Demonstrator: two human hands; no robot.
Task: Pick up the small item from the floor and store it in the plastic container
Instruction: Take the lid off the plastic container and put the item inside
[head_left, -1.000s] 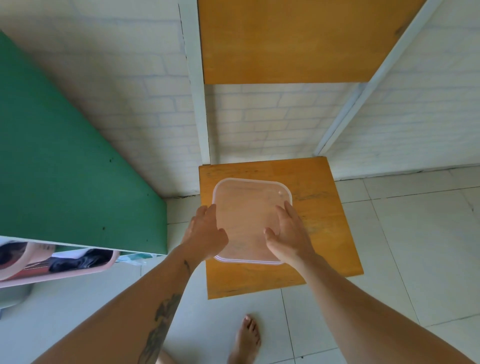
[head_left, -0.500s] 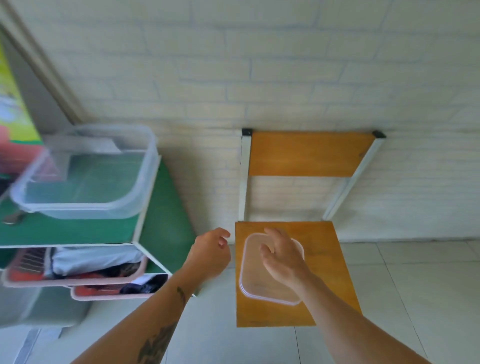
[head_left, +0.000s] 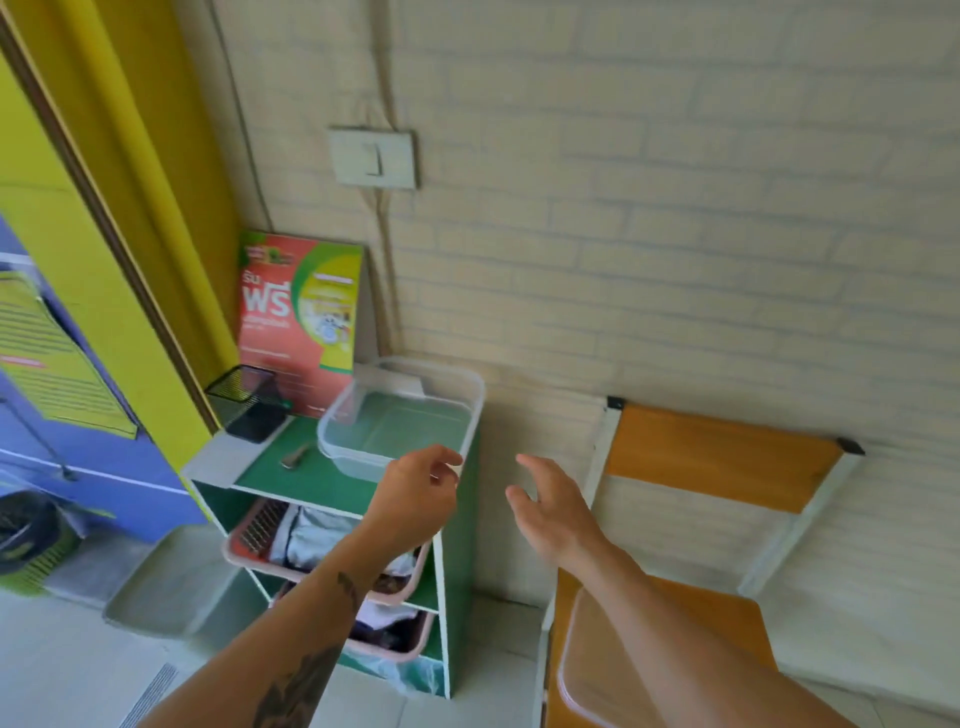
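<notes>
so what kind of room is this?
Probably a home or small office corner: painted brick wall with a light switch, a green shelf unit holding laundry baskets, and a wooden chair.

Showing a pale painted-brick wall (head_left: 675, 234) with a light switch (head_left: 373, 158) and cable running down — standing against it, a green shelf unit (head_left: 457, 545) holding pink baskets (head_left: 260, 535), beside an orange wooden chair (head_left: 717, 457); yellow door frame (head_left: 156, 208) at left.
</notes>
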